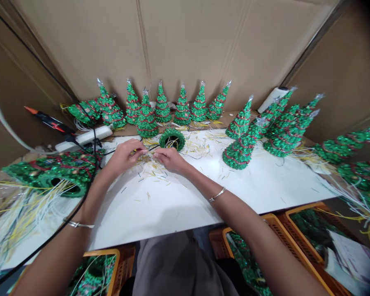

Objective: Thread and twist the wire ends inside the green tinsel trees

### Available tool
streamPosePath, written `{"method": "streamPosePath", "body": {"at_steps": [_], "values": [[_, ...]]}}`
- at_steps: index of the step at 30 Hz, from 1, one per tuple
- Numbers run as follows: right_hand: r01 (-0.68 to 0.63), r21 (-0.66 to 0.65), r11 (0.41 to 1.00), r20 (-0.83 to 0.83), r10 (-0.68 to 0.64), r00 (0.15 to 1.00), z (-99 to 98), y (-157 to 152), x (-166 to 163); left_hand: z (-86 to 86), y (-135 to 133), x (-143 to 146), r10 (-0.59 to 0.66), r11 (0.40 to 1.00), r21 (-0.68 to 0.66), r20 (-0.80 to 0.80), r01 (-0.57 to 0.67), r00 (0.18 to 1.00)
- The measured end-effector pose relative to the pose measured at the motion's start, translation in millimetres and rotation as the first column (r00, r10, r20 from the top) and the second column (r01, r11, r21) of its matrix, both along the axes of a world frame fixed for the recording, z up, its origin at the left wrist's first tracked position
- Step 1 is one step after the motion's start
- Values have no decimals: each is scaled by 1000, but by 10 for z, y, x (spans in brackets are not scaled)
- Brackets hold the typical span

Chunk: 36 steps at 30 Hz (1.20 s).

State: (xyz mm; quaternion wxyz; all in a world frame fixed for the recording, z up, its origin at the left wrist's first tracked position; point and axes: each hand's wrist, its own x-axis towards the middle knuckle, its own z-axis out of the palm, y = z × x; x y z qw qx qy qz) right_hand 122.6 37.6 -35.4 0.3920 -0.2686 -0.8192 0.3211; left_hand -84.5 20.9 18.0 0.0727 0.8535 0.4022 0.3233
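My left hand (126, 156) and my right hand (172, 160) are close together above the white tabletop (185, 199), fingers pinched on thin wires (149, 151). Exactly which strands each hand has is too small to tell. Just behind my hands a small green Christmas tree (172, 139) lies on its side, its hollow base facing me and wires coming out of it. Cut bits of yellow, white and dark wire (154, 169) are scattered under and around my fingers.
Several upright small trees (182, 107) line the cardboard wall, with more at right. A larger tree (54, 170) lies at left, trailing long wires (33, 218). Nearby are a power strip (84, 137), an orange-tipped tool (51, 121) and a black cable (88, 181). Orange crates (277, 226) stand below the table edge.
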Motion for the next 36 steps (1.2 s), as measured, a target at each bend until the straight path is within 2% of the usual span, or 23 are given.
{"method": "streamPosePath", "body": {"at_steps": [6, 8, 10, 14, 18, 23, 27, 32, 36], "values": [[-4, -80, 997, -24, 2, 1000, -49, -3, 2, 63, 5, -140, 15, 1000, 24, 4, -16, 1000], [7, -129, 992, -40, -13, 999, -77, 4, 17, 97, 4, -234, 114, 988, 96, 75, -121, 991], [22, -183, 983, -62, -34, 997, -93, 11, 26, 101, 11, -286, 213, 970, 103, 86, -221, 973], [30, -246, 969, -96, -55, 994, -81, 12, 16, 3, 29, -190, 85, 995, 51, 38, -87, 996], [22, -253, 967, -111, -51, 993, -76, 8, 1, -83, 9, -19, 69, 996, 53, 45, -71, 997], [16, -260, 965, -116, -48, 992, -102, 24, -7, -88, -28, 62, 26, 998, 51, 63, -30, 998], [8, -249, 968, -109, -36, 993, -101, 25, -3, -89, -25, 33, 20, 999, 38, 40, -21, 999], [18, -259, 966, -104, -47, 993, -73, 5, 2, -73, -13, -57, 136, 988, 70, 52, -139, 989], [8, -302, 953, -126, -48, 991, -61, -1, 2, -101, -9, -11, 70, 996, 58, 43, -73, 997]]}}
